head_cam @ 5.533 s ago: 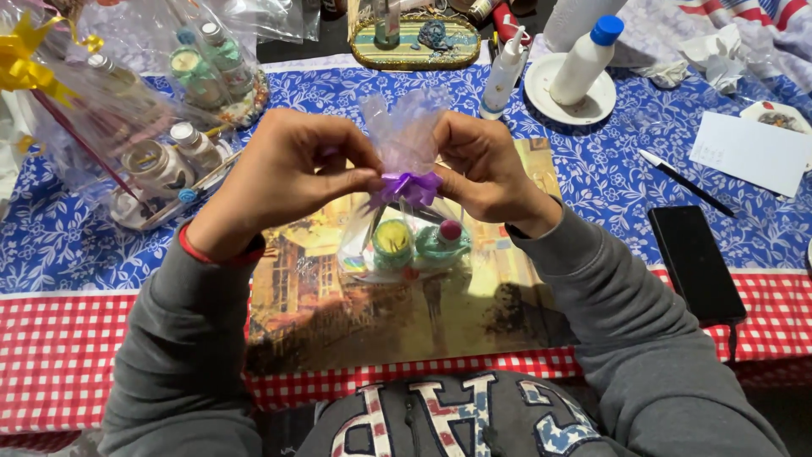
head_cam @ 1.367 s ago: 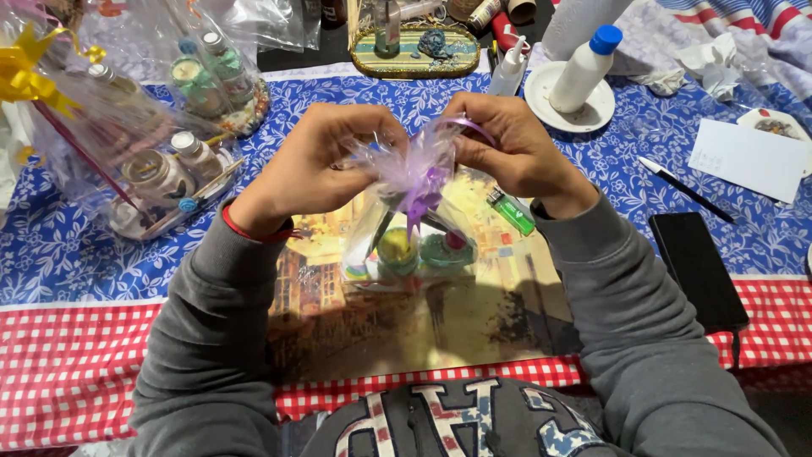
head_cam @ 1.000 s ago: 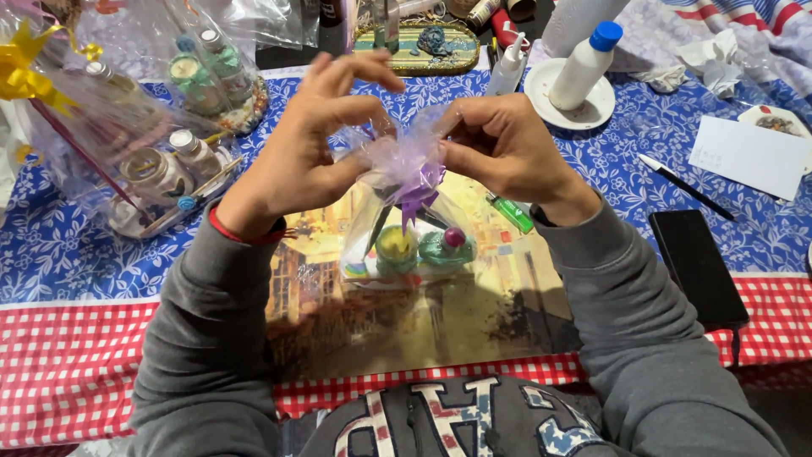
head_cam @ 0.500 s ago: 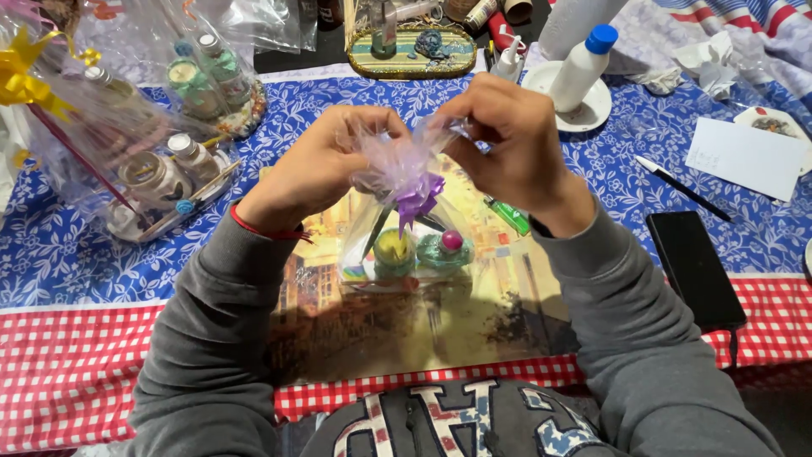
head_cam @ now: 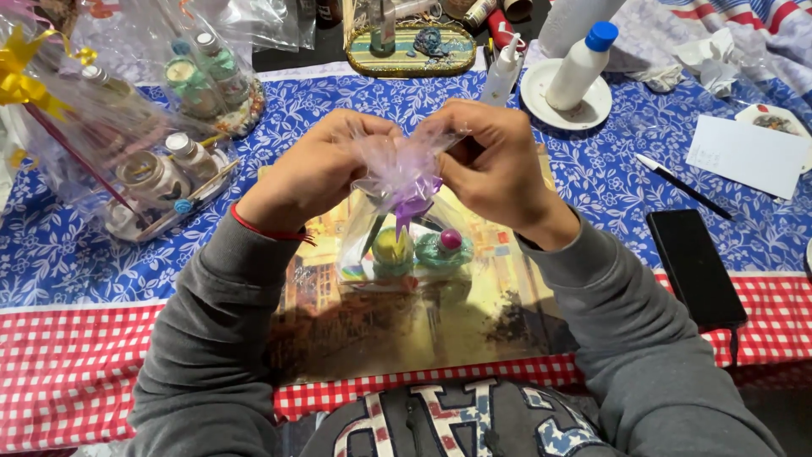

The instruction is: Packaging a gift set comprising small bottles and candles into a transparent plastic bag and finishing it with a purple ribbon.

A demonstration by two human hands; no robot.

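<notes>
1. The landmark is the picture mat, a printed scene that lies on the table in front of the person
2. A small clear gift bag stands on the far part of the picture mat; its gathered top is tied with a purple ribbon
3. Inside the bag there is a yellow-green round item and, just beside it, a teal one with a pink ball on top
4. The left hand is closed on the frilly top of the bag, above the far edge of the mat, with the fingers pinching the plastic
5. The right hand is closed on the same gathered top from the other side, and the two hands almost touch each other
6. A black phone lies to the right of the mat, and a pen is further behind the phone
7. A white bottle with blue cap stands on a white plate beyond the mat, to the right
8. Wrapped gift baskets stand to the left of the mat, on the blue flowered cloth
</notes>
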